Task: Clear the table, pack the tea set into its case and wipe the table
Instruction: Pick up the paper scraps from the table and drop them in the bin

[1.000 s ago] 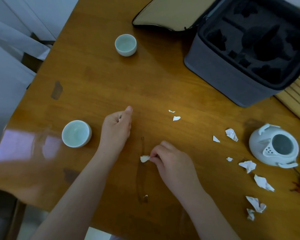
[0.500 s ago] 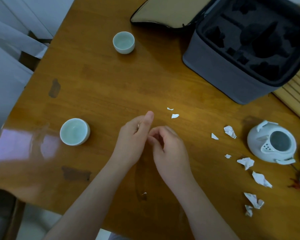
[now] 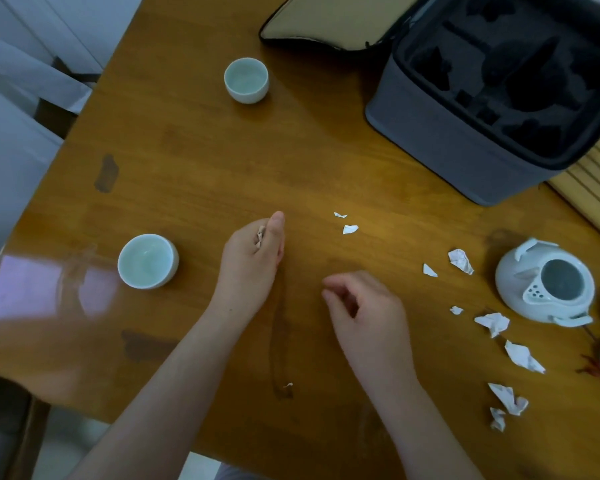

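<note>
My left hand [image 3: 253, 258] rests on the wooden table [image 3: 194, 168], fingers curled round small white paper scraps [image 3: 260, 234]. My right hand [image 3: 364, 306] hovers to its right with loosely curled fingers and nothing in it. Several torn paper scraps lie on the table, two small ones [image 3: 350, 229] ahead of my right hand and more [image 3: 492, 322] at the right. Two pale celadon cups stand left: one near [image 3: 148, 261], one far [image 3: 246, 80]. A white teapot [image 3: 544, 282] without its lid sits at the right. The grey case [image 3: 465, 133] stands open at top right.
The case's lid [image 3: 326, 19] lies flat on the table behind it. A slatted bamboo tray [image 3: 593, 174] lies at the right edge. A tiny scrap [image 3: 288, 385] lies on a dark wet streak near the front edge. The table's left edge borders white furniture.
My right hand carried the scrap it pinched over to my left hand, which now holds it. The hands then moved apart; the right one is empty.
</note>
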Demonstrator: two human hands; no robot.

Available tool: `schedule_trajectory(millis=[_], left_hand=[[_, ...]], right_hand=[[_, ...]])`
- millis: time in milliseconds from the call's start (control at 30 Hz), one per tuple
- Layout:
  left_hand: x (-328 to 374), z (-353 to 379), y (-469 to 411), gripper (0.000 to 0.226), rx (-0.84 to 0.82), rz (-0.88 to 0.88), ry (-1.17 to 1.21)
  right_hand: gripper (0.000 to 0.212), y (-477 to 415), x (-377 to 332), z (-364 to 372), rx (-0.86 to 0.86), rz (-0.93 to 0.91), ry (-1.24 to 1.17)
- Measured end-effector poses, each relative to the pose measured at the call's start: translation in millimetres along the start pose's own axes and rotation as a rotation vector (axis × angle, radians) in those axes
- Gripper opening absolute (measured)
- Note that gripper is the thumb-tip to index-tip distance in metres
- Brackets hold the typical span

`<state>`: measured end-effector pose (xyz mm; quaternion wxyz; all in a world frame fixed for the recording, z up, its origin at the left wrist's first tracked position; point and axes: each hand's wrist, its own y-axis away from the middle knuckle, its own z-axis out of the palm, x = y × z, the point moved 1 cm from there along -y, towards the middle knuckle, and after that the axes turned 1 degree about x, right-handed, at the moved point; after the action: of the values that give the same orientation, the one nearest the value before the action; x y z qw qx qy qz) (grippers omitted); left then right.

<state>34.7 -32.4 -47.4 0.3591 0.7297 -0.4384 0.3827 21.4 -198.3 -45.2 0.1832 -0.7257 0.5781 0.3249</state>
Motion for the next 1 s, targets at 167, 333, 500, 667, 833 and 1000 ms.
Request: schedule_trajectory(millis=[167, 333, 500, 667, 833, 1000], left_hand=[[6, 11, 4, 0.054, -0.022, 0.003, 0.016], [14, 20, 0, 0.064, -0.029, 0.017, 0.001], [15, 23, -9, 0.059, 0.007, 0.078, -0.072], [19, 24, -27, 0.056, 0.1, 0.245, -0.491], [21, 35, -39, 0.042, -0.008, 0.472, -0.781], [19, 44, -40, 0.038, -0.09, 0.539, -0.989]], right_hand=[[0.038, -36, 8, -7, 0.203, 0.09, 0.128], [0.037, -70, 6, -2, 0.206, 0.074, 0.313], [0.007, -81, 7, 9, 0.346, -0.012, 0.348], [0.007, -83, 12, 15, 0.373, -0.032, 0.321], [0.01, -75, 17, 9, 0.402, 0.001, 0.11], [0.011, -61, 25, 6, 0.424, -0.001, 0.035]])
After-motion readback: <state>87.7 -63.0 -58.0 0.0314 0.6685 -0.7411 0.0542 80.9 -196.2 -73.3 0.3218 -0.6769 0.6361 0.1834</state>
